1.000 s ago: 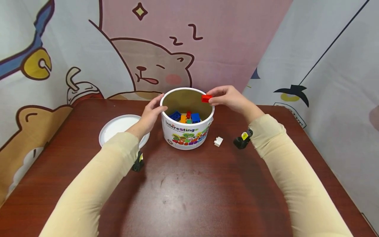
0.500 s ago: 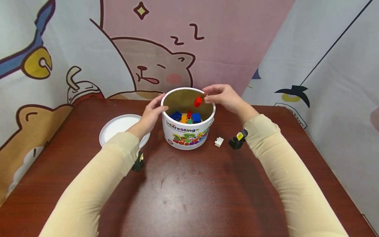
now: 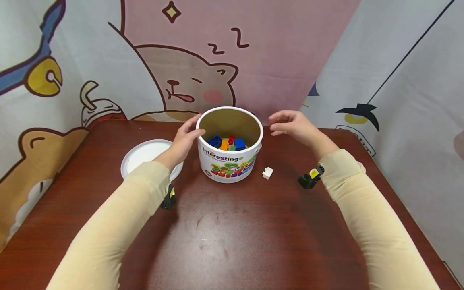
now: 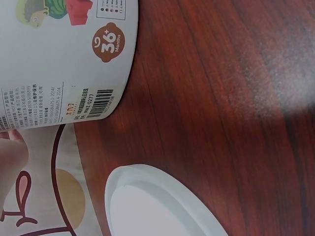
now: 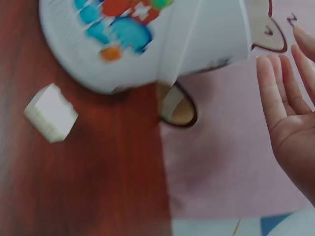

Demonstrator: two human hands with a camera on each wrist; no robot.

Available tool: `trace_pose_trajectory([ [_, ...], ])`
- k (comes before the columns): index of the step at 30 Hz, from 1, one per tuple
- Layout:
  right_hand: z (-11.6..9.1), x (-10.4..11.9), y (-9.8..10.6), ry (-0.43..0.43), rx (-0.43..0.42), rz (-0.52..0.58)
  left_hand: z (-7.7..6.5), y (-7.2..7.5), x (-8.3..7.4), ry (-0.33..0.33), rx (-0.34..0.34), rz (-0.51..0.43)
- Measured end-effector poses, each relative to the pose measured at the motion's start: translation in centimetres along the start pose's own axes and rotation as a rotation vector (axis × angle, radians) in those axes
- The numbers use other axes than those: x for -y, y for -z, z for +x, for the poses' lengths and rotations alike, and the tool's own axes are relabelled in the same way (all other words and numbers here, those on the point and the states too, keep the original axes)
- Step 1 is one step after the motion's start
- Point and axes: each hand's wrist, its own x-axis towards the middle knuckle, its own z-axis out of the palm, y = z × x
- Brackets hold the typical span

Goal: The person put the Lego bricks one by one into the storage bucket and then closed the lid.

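Observation:
A white bucket (image 3: 229,167) printed with "Interesting" stands near the table's back edge. Inside lie several toy building blocks, among them a blue block (image 3: 239,143) and an orange block (image 3: 224,145). My left hand (image 3: 183,141) holds the bucket's left rim, thumb over the edge and fingers along the outside; the left wrist view shows only a bit of it beside the bucket wall (image 4: 59,59). To the right of the bucket, my right hand (image 3: 295,125) hovers with spread fingers and holds nothing. A white block (image 3: 268,173) lies on the table below it.
A round white lid (image 3: 146,155) lies on the brown table (image 3: 217,225) left of the bucket, partly under my left forearm. Behind the table hangs a cartoon-printed cloth (image 3: 282,52).
My right hand carried a red block over the bucket, let it drop inside, and moved back to the right. The left hand has stayed at the rim.

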Motion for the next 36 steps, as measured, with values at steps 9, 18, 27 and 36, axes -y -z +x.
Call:
trace_pose_trajectory([
  [9, -2.2, -6.8, 1.0, -0.141, 0.089, -0.159, 0.1, -0.2, 0.2, -0.026, -0.012, -0.004],
  [18, -3.0, -10.2, -0.2, -0.188, 0.174, -0.306, 0.1, -0.2, 0.1, -0.017, -0.006, 0.009],
  [27, -3.3, -11.5, -0.9, -0.195, 0.194, -0.376, 0.0, -0.1, 0.1, -0.011, -0.013, 0.009],
  [36, -3.5, -11.8, -1.5, -0.171, 0.150, -0.444, 0.0, -0.1, 0.1, -0.016, -0.014, 0.021],
])
